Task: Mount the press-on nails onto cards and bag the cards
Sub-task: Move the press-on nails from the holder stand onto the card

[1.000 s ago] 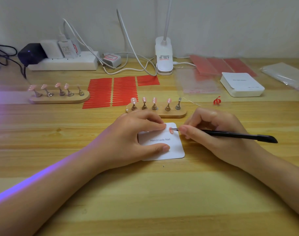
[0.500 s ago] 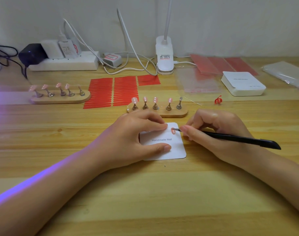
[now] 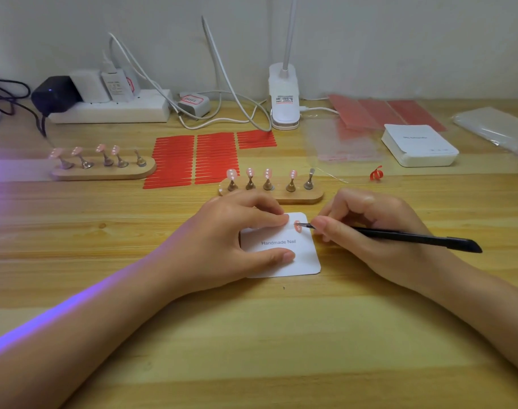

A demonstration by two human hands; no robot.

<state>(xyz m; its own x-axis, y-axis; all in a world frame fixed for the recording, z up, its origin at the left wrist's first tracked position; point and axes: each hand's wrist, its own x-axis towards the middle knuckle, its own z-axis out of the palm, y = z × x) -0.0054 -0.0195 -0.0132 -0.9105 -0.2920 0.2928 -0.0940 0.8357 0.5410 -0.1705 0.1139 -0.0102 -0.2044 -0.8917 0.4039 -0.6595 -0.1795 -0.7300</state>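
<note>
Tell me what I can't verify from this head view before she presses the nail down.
- Card, head view: its left part is hidden under the left hand.
- Nail: whether it is stuck down is too small to tell.
- Tool tip: its contact with the nail is unclear beside the right hand.

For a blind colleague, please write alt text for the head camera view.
A right hand uses black tweezers to set a pink press-on nail on a white "Handmade Nail" card, held down by the left hand, on a wooden desk.
</note>
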